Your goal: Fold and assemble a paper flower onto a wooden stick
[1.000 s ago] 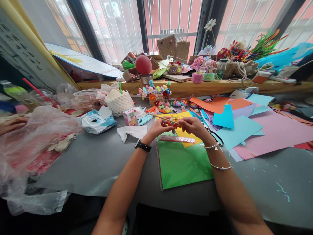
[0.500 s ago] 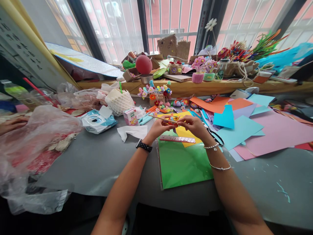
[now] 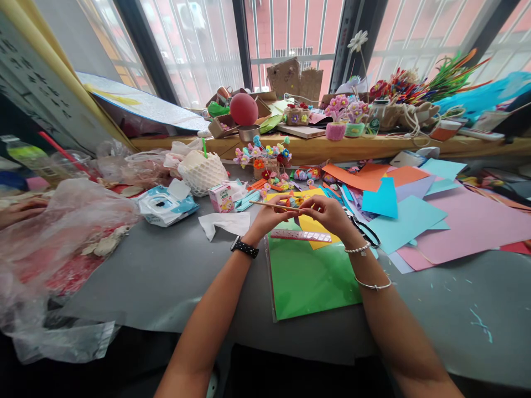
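A thin wooden stick (image 3: 262,204) runs slantwise across both hands, its left end sticking out past my left hand (image 3: 271,216). The fingers of that hand are closed around the stick. My right hand (image 3: 326,214) pinches at the stick's right end, fingertips close to those of the left. Whether a small strip of paper is wound on the stick there, I cannot make out. Below the hands, a pink and white ruler (image 3: 301,236) lies across a green sheet pack (image 3: 311,282) and a yellow sheet (image 3: 317,224).
Coloured paper sheets (image 3: 409,224) spread on the right. Wet wipes (image 3: 166,204), a small pink box (image 3: 222,198) and a white tissue (image 3: 226,222) lie left. Crafted flowers (image 3: 265,157) stand behind. Another person's hand (image 3: 25,210) rests by plastic bags (image 3: 74,215).
The stick has turned slightly in my fingers, and its left end sits a little lower and further left. Both hands have stayed almost in place.
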The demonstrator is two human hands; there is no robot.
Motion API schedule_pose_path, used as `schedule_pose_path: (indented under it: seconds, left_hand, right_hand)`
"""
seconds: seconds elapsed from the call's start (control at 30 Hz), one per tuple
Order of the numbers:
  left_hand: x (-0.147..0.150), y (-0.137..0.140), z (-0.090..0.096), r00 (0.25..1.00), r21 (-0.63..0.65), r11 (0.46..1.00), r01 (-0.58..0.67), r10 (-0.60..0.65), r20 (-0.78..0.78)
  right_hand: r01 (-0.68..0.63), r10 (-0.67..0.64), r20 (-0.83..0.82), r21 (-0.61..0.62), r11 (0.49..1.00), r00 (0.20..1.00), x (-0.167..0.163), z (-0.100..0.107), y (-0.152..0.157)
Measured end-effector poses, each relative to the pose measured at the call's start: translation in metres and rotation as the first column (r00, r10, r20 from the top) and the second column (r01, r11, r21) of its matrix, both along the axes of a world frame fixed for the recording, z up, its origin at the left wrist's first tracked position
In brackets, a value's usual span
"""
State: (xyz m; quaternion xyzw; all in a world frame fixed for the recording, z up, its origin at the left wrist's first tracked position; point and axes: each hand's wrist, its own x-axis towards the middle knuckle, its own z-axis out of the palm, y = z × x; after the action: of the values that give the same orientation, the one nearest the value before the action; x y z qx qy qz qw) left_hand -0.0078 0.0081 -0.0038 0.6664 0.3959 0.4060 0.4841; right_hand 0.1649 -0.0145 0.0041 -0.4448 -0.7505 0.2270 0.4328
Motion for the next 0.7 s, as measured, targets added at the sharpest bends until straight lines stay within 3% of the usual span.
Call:
schedule_pose_path:
  seconds: [0.33,0.57,0.63,0.7]
  left_hand:
    - [0.0005,0.0016,-0.0036,0.998,-0.043,0.998,0.053,-0.051,0.042]
    - [0.0003,0.0007,-0.0019,0.993,-0.113,0.989,0.099,-0.09,0.081]
    - [0.0013,0.001,0.0002,0.993,-0.083,0.994,0.074,-0.065,0.103]
    - [0.0008,0.0029,0.002,0.988,-0.017,0.999,-0.029,0.031,0.15]
  right_hand:
    - [0.063,-0.069,0.039,0.156,0.986,0.997,-0.0052,-0.0032,0.0021]
    - [0.09,-0.093,0.008,0.166,0.982,0.996,-0.008,-0.0009,-0.0005]
    - [0.122,-0.123,-0.001,0.166,0.979,0.992,-0.0061,-0.0011,0.0007]
    - [0.156,-0.157,-0.004,0.17,0.973,0.988,-0.0036,-0.0015,0.0021]
